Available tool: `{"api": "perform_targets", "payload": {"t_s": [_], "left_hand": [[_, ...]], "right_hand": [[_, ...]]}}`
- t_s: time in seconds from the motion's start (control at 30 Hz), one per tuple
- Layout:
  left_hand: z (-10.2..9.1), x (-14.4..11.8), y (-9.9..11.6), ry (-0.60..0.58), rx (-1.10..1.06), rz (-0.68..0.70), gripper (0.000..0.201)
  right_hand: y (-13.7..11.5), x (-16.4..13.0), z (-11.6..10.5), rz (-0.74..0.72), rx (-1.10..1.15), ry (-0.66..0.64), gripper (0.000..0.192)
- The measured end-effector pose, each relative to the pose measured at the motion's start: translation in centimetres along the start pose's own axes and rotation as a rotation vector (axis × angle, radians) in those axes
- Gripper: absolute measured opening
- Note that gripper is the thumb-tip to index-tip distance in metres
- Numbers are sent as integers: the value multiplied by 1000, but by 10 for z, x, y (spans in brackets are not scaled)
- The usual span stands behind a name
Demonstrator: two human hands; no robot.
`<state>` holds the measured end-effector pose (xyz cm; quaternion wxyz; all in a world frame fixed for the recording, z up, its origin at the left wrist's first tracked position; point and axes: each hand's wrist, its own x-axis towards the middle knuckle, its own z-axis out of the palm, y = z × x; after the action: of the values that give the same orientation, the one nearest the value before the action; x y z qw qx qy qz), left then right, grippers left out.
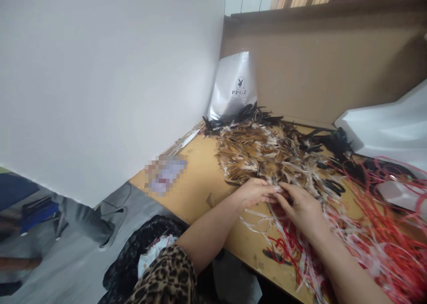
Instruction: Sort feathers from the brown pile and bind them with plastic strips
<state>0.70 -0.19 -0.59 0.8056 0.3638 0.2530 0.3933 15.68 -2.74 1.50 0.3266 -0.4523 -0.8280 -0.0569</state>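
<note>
Hands [256,192] [303,207] pinching, apparently, feather tuft [271,170] | black bag [122,264]: white material [150,256] inside | silver bag [230,79] upright

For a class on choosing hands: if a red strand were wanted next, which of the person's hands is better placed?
Probably the right hand: its forearm extends over red and white strands, while the left hand is farther from most, beside brown feathers.

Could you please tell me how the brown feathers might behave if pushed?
The brown feathers lie in a ragged, overlapping heap, so they would probably shift or spread. Their thin, wispy edges suggest they are light and probably bendy.
</note>
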Motion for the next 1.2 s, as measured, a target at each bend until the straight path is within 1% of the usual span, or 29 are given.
{"api": "perform_targets", "payload": {"t_s": [0.1,0.2,0.27,0.33,0.4,0.43,0.47,0.53,0.57,0.6,0.73,0.87,0.93,1.0,1.03,1.1,1.17,1.2], "left_hand": [[1,-1,2,1,7,-15,36],[2,-4,5,3,64,-23,36],[2,-5,7,-2,140,-17,37],[3,-6,9,-5,184,9,41],[5,-6,10,10,277,22,43],[5,-6,11,-12,340,24,42],[6,-6,11,-47,407,22,41],[6,-6,10,-127,517,18,39],[7,-6,10,-147,548,20,38],[6,-6,9,-146,563,28,38],[6,-4,5,-68,551,83,33],[8,-2,5,-18,557,118,28],[9,-3,7,12,557,149,28],[8,-3,12,74,509,201,28],[8,-4,14,115,455,225,27],[6,-3,18,201,318,268,27],[4,-3,20,238,195,283,28],[3,-2,21,246,147,285,28]], "right_hand": [[-1,-1,-2,11,8,-11,27],[-3,1,-7,62,55,-54,26],[-4,3,-12,102,165,-101,26],[-3,7,-17,150,342,-146,26],[-2,9,-19,210,493,-163,21],[0,9,-19,245,534,-152,18],[1,9,-18,279,555,-132,18],[4,7,-13,334,568,-70,29],[5,5,-9,356,575,-36,33],[5,4,-6,377,586,-6,35],[4,0,5,457,641,79,33],[-1,3,5,472,649,127,35],[0,6,0,469,683,133,30],[5,9,-9,481,742,153,19],[9,11,-15,503,765,186,17],[21,13,-28,583,768,307,19],[35,15,-39,638,725,425,22],[42,16,-42,646,696,445,23]]}}
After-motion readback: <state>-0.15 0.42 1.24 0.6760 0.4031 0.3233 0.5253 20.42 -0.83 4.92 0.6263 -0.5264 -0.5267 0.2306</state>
